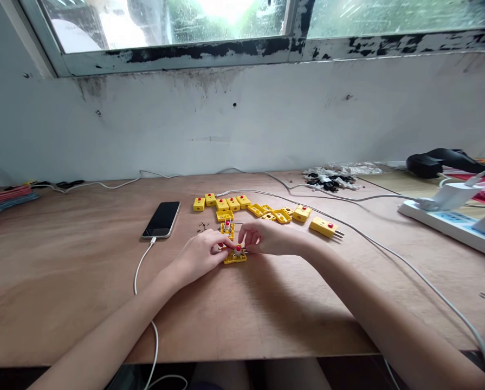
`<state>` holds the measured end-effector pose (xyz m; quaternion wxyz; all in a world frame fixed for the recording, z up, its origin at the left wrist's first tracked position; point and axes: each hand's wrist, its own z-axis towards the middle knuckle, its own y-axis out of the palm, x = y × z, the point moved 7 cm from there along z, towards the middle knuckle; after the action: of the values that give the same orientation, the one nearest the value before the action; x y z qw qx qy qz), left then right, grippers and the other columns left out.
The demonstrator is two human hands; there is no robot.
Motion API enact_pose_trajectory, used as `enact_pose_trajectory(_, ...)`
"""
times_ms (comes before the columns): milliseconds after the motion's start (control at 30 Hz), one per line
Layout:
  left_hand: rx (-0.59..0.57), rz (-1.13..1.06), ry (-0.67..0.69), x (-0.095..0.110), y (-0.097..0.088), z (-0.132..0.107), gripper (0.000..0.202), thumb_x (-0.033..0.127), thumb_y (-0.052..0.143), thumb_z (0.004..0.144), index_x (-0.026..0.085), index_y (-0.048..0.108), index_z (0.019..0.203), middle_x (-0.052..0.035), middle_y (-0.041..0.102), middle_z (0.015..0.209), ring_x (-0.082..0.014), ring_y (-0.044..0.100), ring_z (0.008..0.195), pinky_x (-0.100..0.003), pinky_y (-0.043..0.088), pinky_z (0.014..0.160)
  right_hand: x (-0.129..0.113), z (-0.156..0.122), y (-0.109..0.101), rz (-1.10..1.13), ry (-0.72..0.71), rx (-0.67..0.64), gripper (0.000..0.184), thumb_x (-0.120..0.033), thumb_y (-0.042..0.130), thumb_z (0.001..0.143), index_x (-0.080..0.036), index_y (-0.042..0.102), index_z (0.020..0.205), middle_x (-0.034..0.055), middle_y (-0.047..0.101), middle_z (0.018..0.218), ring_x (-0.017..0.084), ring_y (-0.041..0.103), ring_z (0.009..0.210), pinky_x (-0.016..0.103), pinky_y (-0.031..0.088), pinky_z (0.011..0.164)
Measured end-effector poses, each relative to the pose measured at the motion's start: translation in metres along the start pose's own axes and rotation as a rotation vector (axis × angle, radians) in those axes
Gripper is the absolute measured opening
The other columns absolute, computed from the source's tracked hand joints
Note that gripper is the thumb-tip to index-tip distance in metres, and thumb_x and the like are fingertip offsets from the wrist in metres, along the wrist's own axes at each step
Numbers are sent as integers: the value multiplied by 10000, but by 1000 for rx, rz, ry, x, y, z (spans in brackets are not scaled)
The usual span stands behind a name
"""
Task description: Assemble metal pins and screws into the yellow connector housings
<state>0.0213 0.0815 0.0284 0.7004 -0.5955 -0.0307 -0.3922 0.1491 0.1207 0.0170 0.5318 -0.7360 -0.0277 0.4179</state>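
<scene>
In front of me on the table lies an opened yellow plug housing with a red-tipped white part inside it. My left hand holds its left side with thumb and fingertips. At the right end of the same housing, my right hand has its fingers pinched together; a thin metallic piece shows beside the fingertips, but what they grip is not clear. Just behind the hands sits a second open yellow housing, also with a red button and small metal parts. Small screws are scattered to its left.
Closed yellow pieces with red buttons and empty yellow shells lie farther back. A yellow plug with metal prongs is at right. A phone charges at left; a white cable runs to a power strip.
</scene>
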Motion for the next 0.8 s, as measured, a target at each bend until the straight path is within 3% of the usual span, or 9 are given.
enact_pose_trajectory(167,-37,-102,-43,-5,-1,-1,164,239,559,806,206,695,891,-26,678,863,-145,602,715,-240,472,639,-3,0,-2,-31,-9,5,241,-113,560,690,-196,657,894,13,655,757,132,592,670,208,413,537)
enact_pose_trajectory(367,-30,111,59,2,-8,-6,176,186,566,798,247,699,895,-5,676,871,-167,601,811,-268,455,716,-6,-3,-3,-75,-32,8,228,-97,565,681,-195,688,846,7,657,740,120,577,641,203,400,531)
enact_pose_trajectory(600,-61,149,96,8,-4,-5,186,150,543,817,243,685,893,5,672,877,-162,599,822,-259,446,717,-7,-3,-4,-68,-22,20,213,-107,573,682,-196,700,829,13,671,746,129,587,647,204,405,531)
enact_pose_trajectory(800,-85,134,46,6,0,-5,199,156,499,832,248,659,909,-7,622,916,-168,580,857,-273,449,745,-4,-2,-3,-70,-15,18,176,-149,597,690,-193,707,820,21,687,765,135,598,661,208,417,536)
